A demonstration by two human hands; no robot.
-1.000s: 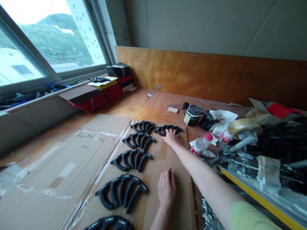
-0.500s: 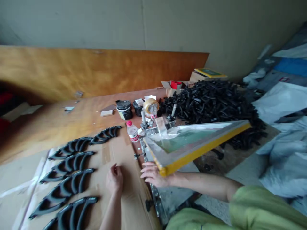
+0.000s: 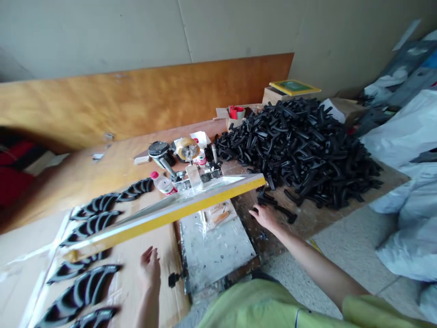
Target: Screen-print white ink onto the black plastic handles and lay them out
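Observation:
A yellow-edged screen-printing frame [image 3: 191,206] slants above the bench, seen nearly edge-on, its left end over the cardboard. Beneath it lies a pale printing base plate [image 3: 218,255] with a small tan fixture [image 3: 218,215] on it. My left hand [image 3: 150,269] hovers over the cardboard below the frame, fingers loosely bent and apart, with nothing visible in them. Reaching to the right of the plate, my right hand [image 3: 264,217] has its fingers stretched out, close to a few loose black curved handles [image 3: 286,213]. Rows of similar black handles [image 3: 87,289] lie on the left.
A big heap of black handles [image 3: 297,150] covers the right of the bench. Behind the frame stand a plastic bottle [image 3: 163,183], a dark tub [image 3: 159,149] and a tape roll [image 3: 187,149]. White sacks [image 3: 409,228] stand at the far right.
The frame has swung left, off the right side and across the cardboard. My right hand has left the frame's near corner and moved right toward the loose handles. The view has shifted too.

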